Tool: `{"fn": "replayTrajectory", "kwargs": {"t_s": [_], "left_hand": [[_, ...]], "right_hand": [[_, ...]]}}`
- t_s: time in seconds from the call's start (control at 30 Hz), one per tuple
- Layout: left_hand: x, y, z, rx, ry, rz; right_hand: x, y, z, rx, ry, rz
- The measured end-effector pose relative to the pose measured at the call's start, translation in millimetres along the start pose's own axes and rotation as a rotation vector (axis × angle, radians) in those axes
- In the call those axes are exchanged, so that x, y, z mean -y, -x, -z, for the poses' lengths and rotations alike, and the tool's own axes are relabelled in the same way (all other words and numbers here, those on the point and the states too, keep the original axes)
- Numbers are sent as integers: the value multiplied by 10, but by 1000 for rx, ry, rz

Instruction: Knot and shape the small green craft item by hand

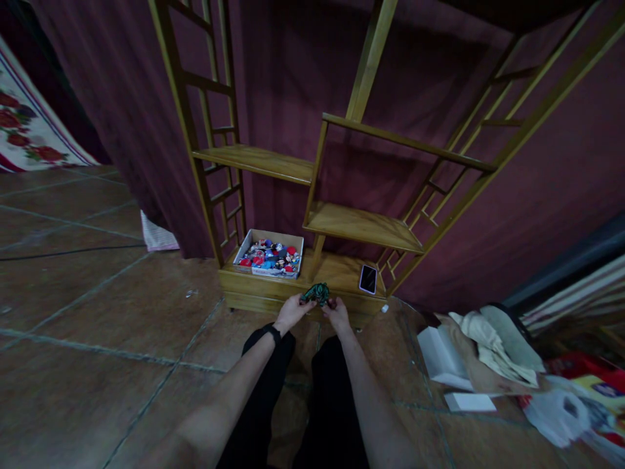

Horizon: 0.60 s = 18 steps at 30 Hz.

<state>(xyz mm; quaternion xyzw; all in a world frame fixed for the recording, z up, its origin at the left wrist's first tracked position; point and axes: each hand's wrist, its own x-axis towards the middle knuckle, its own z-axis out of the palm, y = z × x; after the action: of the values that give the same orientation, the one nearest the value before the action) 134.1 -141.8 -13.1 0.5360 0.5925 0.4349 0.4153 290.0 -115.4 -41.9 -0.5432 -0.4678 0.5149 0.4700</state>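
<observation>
A small dark green figurine (pixel 319 292) is held up in front of the low base of a wooden shelf unit (pixel 263 288). My left hand (pixel 293 311) pinches it from the left, a dark band round the wrist. From the right, the fingers of my right hand (pixel 336 314) are closed on its lower right side. Its finer details are too small to make out. Just behind, on the base's left part, stands an open cardboard box (pixel 276 274) full of small colourful figures (pixel 273 255).
A phone or tablet (pixel 368 279) lies on the base at right. Wooden shelves (pixel 364 225) rise above, before a dark red curtain (pixel 288 78). On the tiled floor at right are white boxes (pixel 442 358), cloths (pixel 498 345) and plastic bags (pixel 556 410). A cable (pixel 73 253) runs at left.
</observation>
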Motion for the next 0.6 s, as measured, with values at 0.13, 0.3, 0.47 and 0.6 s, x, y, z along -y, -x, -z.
{"fn": "replayTrajectory", "kwargs": {"t_s": [0.13, 0.3, 0.47, 0.6], "left_hand": [[-45, 49, 15, -30, -102, -38], [-103, 79, 14, -54, -139, -33], [-117, 79, 28, -37, -138, -12], [-95, 63, 44, -28, -118, -10]], "right_hand": [[-24, 0, 4, 5, 11, 8], [-43, -11, 4, 17, 10, 7], [-38, -10, 4, 26, 11, -27], [-40, -7, 8, 39, 7, -39]]}}
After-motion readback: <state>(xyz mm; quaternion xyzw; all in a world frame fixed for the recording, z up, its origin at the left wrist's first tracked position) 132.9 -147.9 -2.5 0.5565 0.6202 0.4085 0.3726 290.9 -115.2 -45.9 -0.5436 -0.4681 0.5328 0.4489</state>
